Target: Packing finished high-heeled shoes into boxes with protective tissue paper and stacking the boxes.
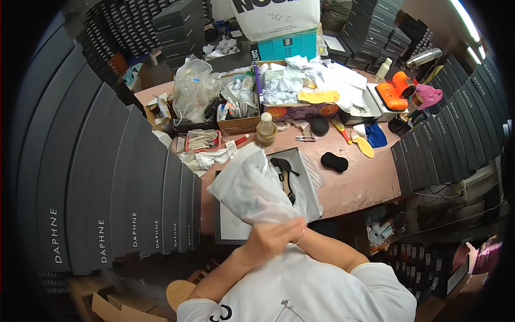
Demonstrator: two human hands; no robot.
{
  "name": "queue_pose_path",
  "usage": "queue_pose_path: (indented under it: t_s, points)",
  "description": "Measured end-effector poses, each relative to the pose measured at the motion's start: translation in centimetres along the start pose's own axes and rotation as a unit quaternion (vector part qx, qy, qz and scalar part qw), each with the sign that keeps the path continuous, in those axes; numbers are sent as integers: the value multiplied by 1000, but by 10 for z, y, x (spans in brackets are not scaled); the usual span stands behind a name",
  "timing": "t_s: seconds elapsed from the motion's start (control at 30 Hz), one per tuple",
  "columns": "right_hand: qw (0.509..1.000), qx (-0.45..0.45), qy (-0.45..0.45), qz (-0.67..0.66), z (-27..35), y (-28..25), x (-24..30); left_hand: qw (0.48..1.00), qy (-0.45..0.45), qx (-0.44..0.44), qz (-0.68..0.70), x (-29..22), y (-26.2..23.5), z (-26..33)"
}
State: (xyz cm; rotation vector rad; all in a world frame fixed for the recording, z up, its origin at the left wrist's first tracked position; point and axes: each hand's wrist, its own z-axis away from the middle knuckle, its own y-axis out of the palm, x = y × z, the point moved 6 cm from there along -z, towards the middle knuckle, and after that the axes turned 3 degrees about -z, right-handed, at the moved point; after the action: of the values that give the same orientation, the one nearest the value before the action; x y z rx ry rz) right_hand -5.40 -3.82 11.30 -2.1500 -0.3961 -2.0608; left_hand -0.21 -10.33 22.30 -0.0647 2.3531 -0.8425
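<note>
My left hand and my right hand meet close in front of my chest, somewhat blurred. Both are closed at the near end of a thin white bag, whose filled part bulges away from me; its contents cannot be made out. Under and beyond the bag lies an open grey shoe box with white paper inside. A black heeled shoe shows in it, partly covered by the bag. The box lid pokes out to the left beneath the bag.
Tall stacks of dark shoe boxes flank the table left and right. A black sponge, a bottle, a yellow insole and a brush lie beyond the box. Paper-filled cartons line the back.
</note>
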Motion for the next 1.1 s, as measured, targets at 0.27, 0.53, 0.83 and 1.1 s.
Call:
queue_pose_path:
  t_s: [0.27, 0.53, 0.83, 1.1]
  points:
    - [977, 210, -39, -21, -17, 20, -39, 998, -40, -16, 50, -8, -6, 34]
    - [985, 164, -32, -32, -34, 45, -18, 989, 34, 34, 139, -22, 33, 38]
    - [936, 143, -52, 317, -28, 56, -24, 837, -452, -256, 171, 51, -12, 153]
    - [906, 198, 198, 318, 19, -70, -101, 663, -585, -427, 191, 129, 45, 262]
